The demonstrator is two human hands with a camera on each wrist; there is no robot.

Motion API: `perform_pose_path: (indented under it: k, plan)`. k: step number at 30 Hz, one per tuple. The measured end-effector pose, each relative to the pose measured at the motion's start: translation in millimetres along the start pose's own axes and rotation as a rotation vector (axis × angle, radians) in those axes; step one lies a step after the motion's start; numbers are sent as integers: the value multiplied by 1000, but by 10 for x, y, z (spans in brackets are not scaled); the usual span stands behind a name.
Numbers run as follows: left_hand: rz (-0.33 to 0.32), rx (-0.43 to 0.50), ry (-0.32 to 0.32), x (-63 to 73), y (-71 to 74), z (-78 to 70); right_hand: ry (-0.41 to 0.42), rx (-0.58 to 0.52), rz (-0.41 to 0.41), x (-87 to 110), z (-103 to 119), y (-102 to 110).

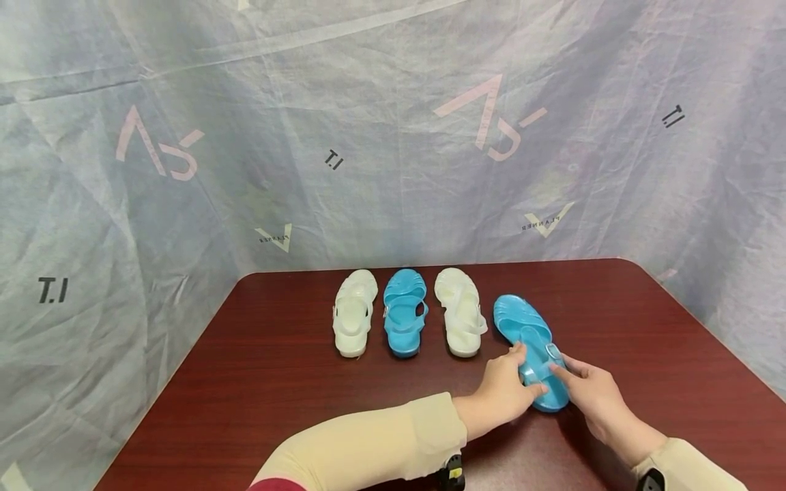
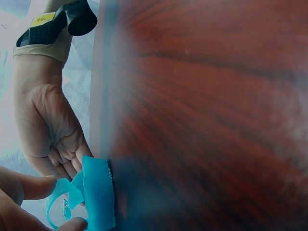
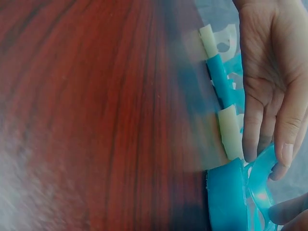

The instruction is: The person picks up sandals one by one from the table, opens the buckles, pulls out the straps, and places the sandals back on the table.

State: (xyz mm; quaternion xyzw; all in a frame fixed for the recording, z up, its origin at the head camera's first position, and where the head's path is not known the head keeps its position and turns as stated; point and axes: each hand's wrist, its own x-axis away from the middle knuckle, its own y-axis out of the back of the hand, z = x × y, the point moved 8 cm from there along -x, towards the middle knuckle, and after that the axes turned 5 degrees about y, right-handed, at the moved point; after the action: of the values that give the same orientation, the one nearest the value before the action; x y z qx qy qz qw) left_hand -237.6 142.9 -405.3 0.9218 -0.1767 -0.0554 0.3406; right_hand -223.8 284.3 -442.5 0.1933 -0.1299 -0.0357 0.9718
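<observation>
A blue jelly sandal [image 1: 518, 317] lies at a slant at the right of the row, toe pointing away to the left. My left hand [image 1: 502, 387] is at its left side, pinching the strap area between thumb and fingers. From the right, my right hand [image 1: 597, 399] holds the ankle strap [image 1: 540, 372] near the small buckle [image 1: 554, 352], thumb on top. The left wrist view shows the heel [image 2: 98, 192] on the table, with fingers at the looped strap [image 2: 54, 204]. In the right wrist view, fingertips from both hands meet the strap [image 3: 260, 180].
Left of the held sandal stand a white sandal [image 1: 462, 314], another blue sandal [image 1: 404, 314] and a second white sandal [image 1: 353, 314], toes toward the back. All are on a dark red wooden table [image 1: 276, 382]. A grey printed cloth [image 1: 393, 136] hangs behind it.
</observation>
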Motion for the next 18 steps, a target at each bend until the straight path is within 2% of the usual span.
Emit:
perform_pose_path:
  k: [18]
  plan:
    - [48, -7, -52, 108, -14, -61, -24, -55, 29, 125, -61, 0]
